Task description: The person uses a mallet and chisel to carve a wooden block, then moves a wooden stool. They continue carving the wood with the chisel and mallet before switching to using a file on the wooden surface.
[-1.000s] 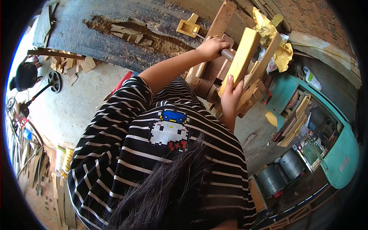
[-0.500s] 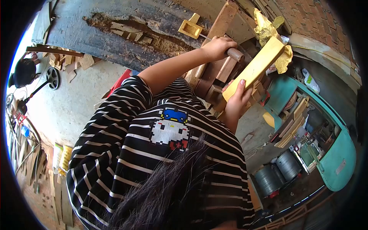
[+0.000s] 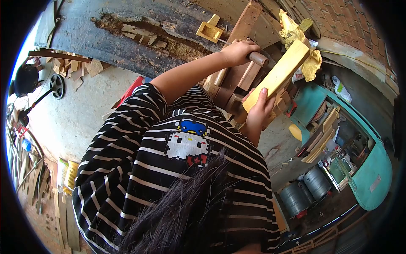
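My left hand (image 3: 237, 52) is closed round a thick brown wooden handle (image 3: 258, 59), whose blunt end sticks out past the fingers on the right. On the other side of the fist, a thin metal shaft (image 3: 225, 41) runs in line with it. My right hand (image 3: 260, 109) grips the lower end of a long, squared yellow wooden block (image 3: 277, 76), thumb on its upper face and fingers hidden beneath. The block slants up to the right, beside the handle's end. Left of my left hand lies a small yellow wooden piece with a hollowed box shape (image 3: 210, 31).
A dark, worn workbench (image 3: 80, 36) with a ragged hollow full of wood scraps stretches across the upper left. Wooden beams (image 3: 245, 23) stand by my hands. Crumpled yellow plastic (image 3: 292, 29) lies behind the block. A green metal frame (image 3: 372, 173) with wood strips stands at right.
The yellow block and my right hand have shifted slightly left and down. My left hand keeps its hold on the brown handle, almost unmoved.
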Motion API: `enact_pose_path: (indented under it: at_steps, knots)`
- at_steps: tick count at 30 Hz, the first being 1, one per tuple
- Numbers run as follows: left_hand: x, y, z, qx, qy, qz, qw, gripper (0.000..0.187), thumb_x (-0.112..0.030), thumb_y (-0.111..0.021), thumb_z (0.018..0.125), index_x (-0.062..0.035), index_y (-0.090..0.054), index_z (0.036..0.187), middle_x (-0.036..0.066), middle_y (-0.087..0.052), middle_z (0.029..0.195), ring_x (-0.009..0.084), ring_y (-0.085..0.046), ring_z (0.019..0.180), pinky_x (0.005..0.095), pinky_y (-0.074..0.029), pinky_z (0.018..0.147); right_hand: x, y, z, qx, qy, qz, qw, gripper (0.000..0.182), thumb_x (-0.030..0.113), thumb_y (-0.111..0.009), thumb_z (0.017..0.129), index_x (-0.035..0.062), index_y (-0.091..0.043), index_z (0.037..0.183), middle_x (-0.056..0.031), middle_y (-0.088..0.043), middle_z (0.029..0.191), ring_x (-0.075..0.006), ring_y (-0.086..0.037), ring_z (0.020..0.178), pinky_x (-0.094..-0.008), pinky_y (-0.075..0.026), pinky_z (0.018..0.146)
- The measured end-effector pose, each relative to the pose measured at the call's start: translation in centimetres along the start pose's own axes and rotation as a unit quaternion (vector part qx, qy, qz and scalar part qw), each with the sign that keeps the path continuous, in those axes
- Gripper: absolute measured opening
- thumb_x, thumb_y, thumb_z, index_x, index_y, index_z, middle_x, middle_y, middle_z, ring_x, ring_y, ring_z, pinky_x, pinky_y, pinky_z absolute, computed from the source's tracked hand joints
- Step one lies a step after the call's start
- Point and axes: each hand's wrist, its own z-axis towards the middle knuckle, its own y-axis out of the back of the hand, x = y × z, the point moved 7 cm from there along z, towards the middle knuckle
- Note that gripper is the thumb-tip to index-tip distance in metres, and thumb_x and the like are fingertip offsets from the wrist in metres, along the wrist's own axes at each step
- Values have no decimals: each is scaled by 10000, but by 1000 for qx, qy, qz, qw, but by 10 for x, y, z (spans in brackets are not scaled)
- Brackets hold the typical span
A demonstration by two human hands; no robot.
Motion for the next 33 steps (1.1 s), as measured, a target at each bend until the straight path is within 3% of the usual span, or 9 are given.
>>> enact_pose_path:
  at_steps: [3, 6, 7, 9, 15, 21, 26, 33]
  knots:
    - [-1, -1, 0, 17, 9, 12, 1000, 298, -128, -670, 728, -104, -574, 1008, 114, -611, 975, 327, -584, 955, 426, -472, 805, 4, -2, -1, -3, 20, -9, 1000, 360, 357, -447, 954, 12, -398, 1038, -124, -539, 717, -187, -515, 500, -301, -437, 479]
    - [-1, -4, 0, 22, -1, 5, 1000, 302, -149, -663, 743, -115, -573, 1029, 108, -610, 968, 319, -581, 966, 431, -463, 810, 6, -2, -2, -1, 16, -19, 1000, 348, 349, -437, 959, 11, -396, 1029, -123, -535, 721, -186, -508, 498, -301, -436, 487]
    - [-2, -5, 0, 19, -3, 10, 1000, 310, -151, -663, 746, -120, -568, 1039, 102, -612, 979, 317, -581, 968, 433, -463, 810, 5, -1, -2, -1, 16, -19, 1000, 348, 349, -437, 959, 11, -396, 1029, -123, -535, 721, -186, -508, 498, -301, -436, 487]
    - [0, -7, 1, 15, -6, 14, 1000, 317, -152, -664, 749, -125, -564, 1049, 96, -614, 990, 314, -582, 971, 434, -463, 810, 3, -1, -1, 19, 7, -7, 1000, 446, 337, -481, 949, -22, -354, 1182, -126, -556, 775, -176, -546, 536, -300, -465, 515]
    - [6, -11, 5, 31, -3, 6, 999, 308, -162, -665, 760, -128, -551, 1044, 87, -616, 1035, 306, -583, 982, 431, -469, 819, 4, -5, 0, 41, 7, -3, 999, 441, 327, -470, 955, -8, -345, 1213, -124, -547, 777, -173, -539, 536, -297, -463, 522]
    - [3, -8, 11, 57, -7, -15, 998, 288, -161, -660, 764, -115, -544, 1024, 88, -620, 1017, 312, -588, 969, 418, -485, 812, 5, -7, 0, 48, -1, -3, 999, 430, 326, -467, 957, 7, -349, 1220, -121, -544, 792, -171, -535, 542, -295, -456, 533]
    - [1, -8, 15, 101, 15, -25, 994, 275, -187, -652, 751, -123, -559, 1001, 109, -647, 916, 336, -616, 866, 434, -495, 753, 10, -5, -2, 44, 2, -1, 999, 415, 332, -466, 956, -4, -367, 1179, -120, -546, 789, -171, -537, 544, -297, -459, 536]
    - [0, -9, 16, 90, 9, -19, 996, 255, -152, -633, 731, -126, -579, 980, 132, -649, 861, 342, -624, 824, 437, -496, 728, 11, 3, 2, 19, 17, 11, 1000, 415, 352, -470, 949, -15, -385, 1123, -123, -553, 769, -179, -551, 537, -306, -473, 517]
